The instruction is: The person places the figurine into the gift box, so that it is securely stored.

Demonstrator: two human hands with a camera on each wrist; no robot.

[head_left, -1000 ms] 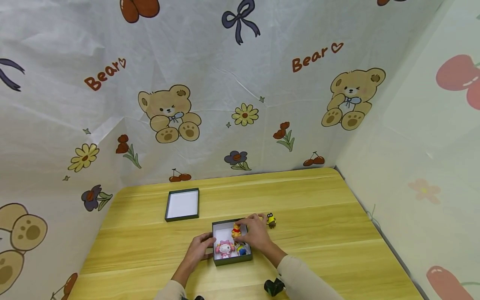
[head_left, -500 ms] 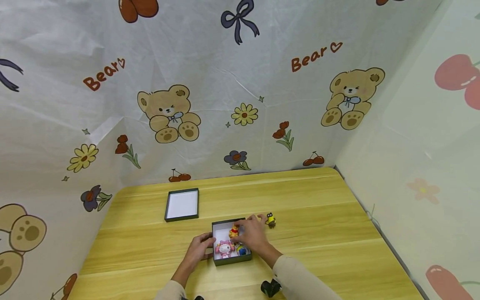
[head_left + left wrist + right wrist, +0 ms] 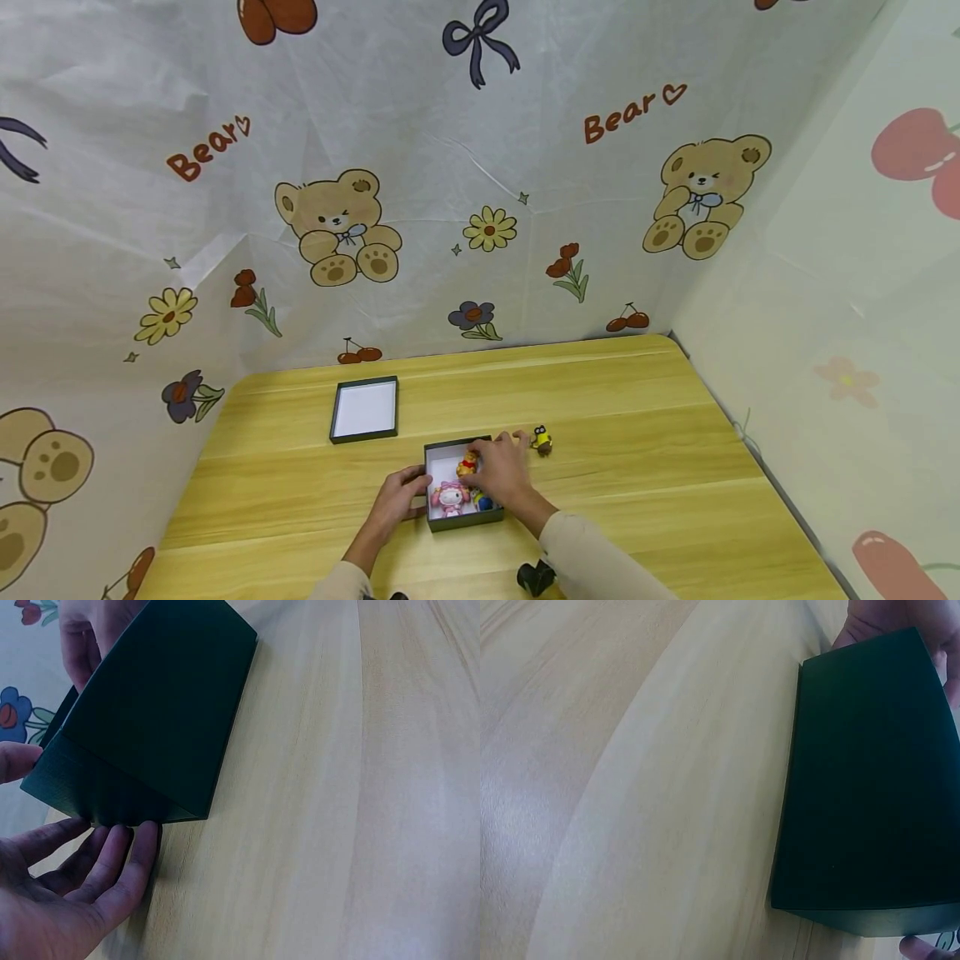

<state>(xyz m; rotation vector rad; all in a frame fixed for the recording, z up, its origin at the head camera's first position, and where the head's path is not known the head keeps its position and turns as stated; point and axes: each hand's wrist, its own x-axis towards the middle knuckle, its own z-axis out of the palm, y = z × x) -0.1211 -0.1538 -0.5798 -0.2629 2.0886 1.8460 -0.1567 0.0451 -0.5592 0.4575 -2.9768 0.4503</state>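
A small dark green box (image 3: 462,522) with a white inside stands on the wooden table (image 3: 637,433). In it are a pink and white figure (image 3: 448,497), a blue and yellow figure (image 3: 484,502) and an orange bear figure (image 3: 468,463). My right hand (image 3: 483,468) reaches into the box from the right and pinches the orange bear figure. My left hand (image 3: 408,490) rests against the box's left wall. In the left wrist view its fingers (image 3: 112,862) lie straight along the dark box (image 3: 150,727). The right wrist view shows only the box's outer wall (image 3: 870,787).
A small yellow figure (image 3: 542,439) stands on the table just right of the box. The box's lid (image 3: 364,409) lies upside down further back on the left. Printed cloth walls (image 3: 480,208) close the table at the back and sides.
My right hand has sunk a little lower and to the left into the box with the orange bear figure. The left hand and the box have stayed put.
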